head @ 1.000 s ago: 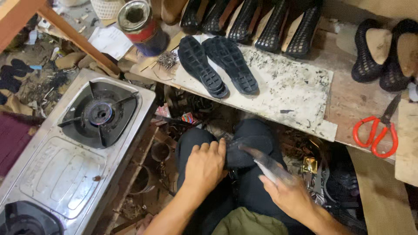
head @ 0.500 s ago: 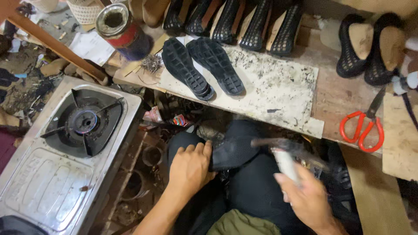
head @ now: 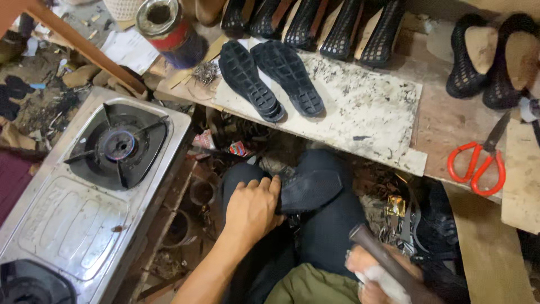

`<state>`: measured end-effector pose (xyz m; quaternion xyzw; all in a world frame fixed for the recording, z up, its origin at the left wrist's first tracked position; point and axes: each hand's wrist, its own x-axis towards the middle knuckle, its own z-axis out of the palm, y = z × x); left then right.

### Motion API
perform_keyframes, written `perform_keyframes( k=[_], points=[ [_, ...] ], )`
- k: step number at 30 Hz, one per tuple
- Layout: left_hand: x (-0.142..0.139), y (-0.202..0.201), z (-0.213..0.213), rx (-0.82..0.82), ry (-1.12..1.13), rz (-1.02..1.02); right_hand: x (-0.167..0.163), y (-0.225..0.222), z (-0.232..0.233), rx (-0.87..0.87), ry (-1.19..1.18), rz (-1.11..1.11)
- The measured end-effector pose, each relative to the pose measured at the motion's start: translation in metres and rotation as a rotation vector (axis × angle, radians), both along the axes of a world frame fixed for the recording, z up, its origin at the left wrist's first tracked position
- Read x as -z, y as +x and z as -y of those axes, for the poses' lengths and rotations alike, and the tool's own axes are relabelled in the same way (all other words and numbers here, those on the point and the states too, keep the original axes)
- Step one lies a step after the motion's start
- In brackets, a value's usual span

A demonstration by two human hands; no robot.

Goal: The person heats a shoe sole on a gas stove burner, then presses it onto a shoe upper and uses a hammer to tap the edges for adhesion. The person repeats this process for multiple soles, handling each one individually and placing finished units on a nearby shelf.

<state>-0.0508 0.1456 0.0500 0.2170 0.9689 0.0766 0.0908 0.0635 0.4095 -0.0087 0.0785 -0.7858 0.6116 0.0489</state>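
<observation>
Head view, largest first: a steel gas stove point(head: 84, 208) fills eight o'clock, closer than a second ago, and a speckled stone slab point(head: 360, 107) with two black rubber outsoles point(head: 270, 79) lies at twelve. At centre a black shoe sole point(head: 309, 188) rests on the knee. Since half a second ago the right hand point(head: 377, 276) has dropped to five o'clock, fingers wrapped around a metal-headed hammer point(head: 382, 256), drawn back from the sole. The left hand point(head: 253, 208) still pins the sole, fingers curled over its edge.
</observation>
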Motion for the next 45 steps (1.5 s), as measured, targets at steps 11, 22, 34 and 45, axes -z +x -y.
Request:
perform_keyframes(
  k=[11,22,34,45],
  points=[
    [0.002,0.003,0.004,0.004,0.072,-0.108,-0.02,-0.018,0.019,-0.057,-0.304,-0.296],
    [-0.004,0.003,0.001,-0.009,0.01,-0.02,0.011,-0.034,-0.005,0.076,-0.101,-0.429],
    [-0.004,0.004,-0.004,-0.012,-0.001,-0.004,0.023,-0.028,-0.025,-0.009,0.795,-0.14],
    [-0.01,0.029,0.034,-0.408,0.923,0.592,-0.043,-0.096,-0.114,0.483,0.917,-0.207]
  ],
)
